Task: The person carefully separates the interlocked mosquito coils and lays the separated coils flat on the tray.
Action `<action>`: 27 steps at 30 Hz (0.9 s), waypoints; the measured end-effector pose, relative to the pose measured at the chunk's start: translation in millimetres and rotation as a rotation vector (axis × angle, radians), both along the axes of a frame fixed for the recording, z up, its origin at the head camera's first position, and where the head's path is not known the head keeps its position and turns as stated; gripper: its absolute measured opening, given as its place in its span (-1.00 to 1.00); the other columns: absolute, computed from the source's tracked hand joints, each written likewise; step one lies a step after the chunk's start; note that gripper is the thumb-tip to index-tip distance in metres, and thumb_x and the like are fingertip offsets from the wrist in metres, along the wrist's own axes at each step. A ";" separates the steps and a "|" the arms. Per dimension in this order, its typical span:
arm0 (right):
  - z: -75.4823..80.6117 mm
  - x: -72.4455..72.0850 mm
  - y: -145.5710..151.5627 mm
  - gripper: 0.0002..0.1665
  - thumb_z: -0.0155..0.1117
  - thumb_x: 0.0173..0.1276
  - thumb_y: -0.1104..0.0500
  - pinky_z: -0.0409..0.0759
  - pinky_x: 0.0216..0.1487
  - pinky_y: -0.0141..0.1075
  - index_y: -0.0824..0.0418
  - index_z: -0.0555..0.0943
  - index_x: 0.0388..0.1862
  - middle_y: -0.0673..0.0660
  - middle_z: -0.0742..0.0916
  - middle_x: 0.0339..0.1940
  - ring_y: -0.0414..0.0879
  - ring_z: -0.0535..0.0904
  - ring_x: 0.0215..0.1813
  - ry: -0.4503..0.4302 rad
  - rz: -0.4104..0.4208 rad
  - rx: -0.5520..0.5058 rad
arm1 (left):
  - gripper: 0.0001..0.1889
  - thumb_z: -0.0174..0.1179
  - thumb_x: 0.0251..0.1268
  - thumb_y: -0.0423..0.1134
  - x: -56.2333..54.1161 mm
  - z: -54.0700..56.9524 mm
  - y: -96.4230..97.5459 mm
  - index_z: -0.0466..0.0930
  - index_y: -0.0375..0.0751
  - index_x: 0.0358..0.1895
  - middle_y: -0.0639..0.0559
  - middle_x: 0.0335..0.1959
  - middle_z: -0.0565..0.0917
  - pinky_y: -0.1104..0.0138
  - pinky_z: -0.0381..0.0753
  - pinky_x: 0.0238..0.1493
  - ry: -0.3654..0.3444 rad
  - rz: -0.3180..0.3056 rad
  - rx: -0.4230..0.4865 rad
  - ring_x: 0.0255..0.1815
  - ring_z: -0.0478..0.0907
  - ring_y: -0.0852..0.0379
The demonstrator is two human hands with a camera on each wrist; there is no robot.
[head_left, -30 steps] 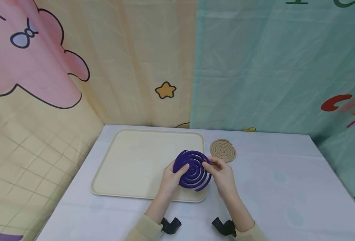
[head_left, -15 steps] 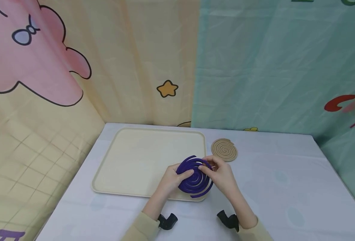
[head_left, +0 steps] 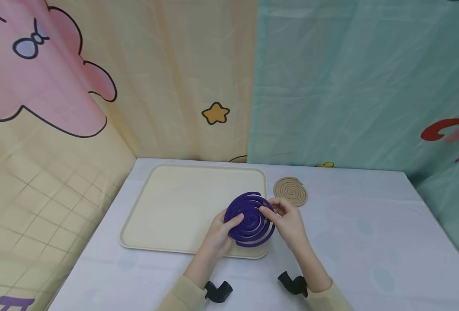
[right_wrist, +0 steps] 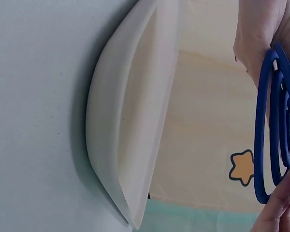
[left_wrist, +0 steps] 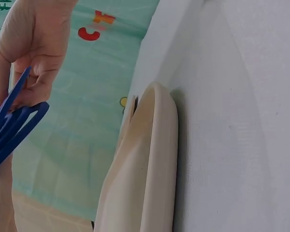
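Held up over the near right corner of the cream tray (head_left: pixel 167 249) is a purple mosquito coil (head_left: pixel 250 220), a flat spiral with gaps between its rings. My left hand (head_left: pixel 217 235) grips its left side, thumb lying across the face and fingers hidden behind. On the opposite side, my right hand (head_left: pixel 288 220) pinches the outer rings between thumb and fingers. The coil looks blue in the left wrist view, where its rings (left_wrist: pixel 14 128) spread apart near the right hand (left_wrist: pixel 36 53). The right wrist view shows it nearly edge-on, its outer ring (right_wrist: pixel 261 130) standing away from the inner ones.
A tan mosquito coil (head_left: pixel 290 191) lies flat on the white table (head_left: pixel 361 242), just right of the tray. Printed curtains (head_left: pixel 330 86) hang behind the table and along its sides. Black wrist mounts (head_left: pixel 218 292) sit at both sleeves.
Between my hands the purple coil has turned clockwise, its lower loose end passing from lower right to lower left. It dipped and tilted midway, then came back up facing the head camera.
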State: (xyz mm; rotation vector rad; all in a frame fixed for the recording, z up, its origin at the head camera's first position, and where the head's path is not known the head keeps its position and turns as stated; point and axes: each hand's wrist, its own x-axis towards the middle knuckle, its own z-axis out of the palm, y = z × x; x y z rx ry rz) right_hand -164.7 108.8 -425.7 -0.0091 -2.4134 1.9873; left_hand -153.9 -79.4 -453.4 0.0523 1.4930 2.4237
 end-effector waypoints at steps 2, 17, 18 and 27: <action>-2.1 -0.1 -1.0 -0.75 0.41 0.27 0.26 0.65 -0.28 -0.47 0.36 0.60 -0.15 -0.02 0.67 -0.43 -0.25 0.59 -0.40 -0.031 -0.006 -0.048 | -0.45 0.08 0.44 -0.31 0.8 -1.1 1.6 0.17 -0.54 0.37 0.06 0.08 0.61 0.43 0.53 0.24 -0.004 0.032 0.043 0.11 0.59 0.27; 6.6 3.2 3.4 -0.72 0.50 0.15 0.25 0.65 -0.23 -0.42 0.22 0.67 -0.16 0.08 0.73 -0.22 -0.15 0.62 -0.22 0.247 0.206 0.474 | -0.51 0.09 0.45 -0.22 0.0 -5.7 -3.4 0.40 -0.54 0.27 -0.28 0.11 0.65 0.29 0.67 0.07 0.026 -0.111 -0.204 -0.01 0.69 0.13; 7.4 3.3 3.5 -0.73 0.50 0.14 0.26 0.65 -0.24 -0.40 0.21 0.67 -0.17 0.07 0.72 -0.22 -0.15 0.62 -0.23 0.267 0.224 0.494 | -0.51 0.09 0.45 -0.21 0.0 -5.8 -3.9 0.41 -0.54 0.26 -0.28 0.11 0.65 0.29 0.68 0.06 0.023 -0.124 -0.207 -0.02 0.69 0.13; 6.3 3.4 1.5 -0.74 0.47 0.16 0.31 0.70 -0.26 -0.38 0.23 0.62 -0.17 0.13 0.75 -0.22 -0.14 0.65 -0.26 0.177 0.217 0.417 | -0.43 -0.04 0.54 -0.09 -0.4 -8.4 -8.1 0.31 -0.58 0.30 -0.16 0.08 0.67 0.37 0.66 0.06 -0.006 -0.152 -0.156 -0.02 0.67 0.21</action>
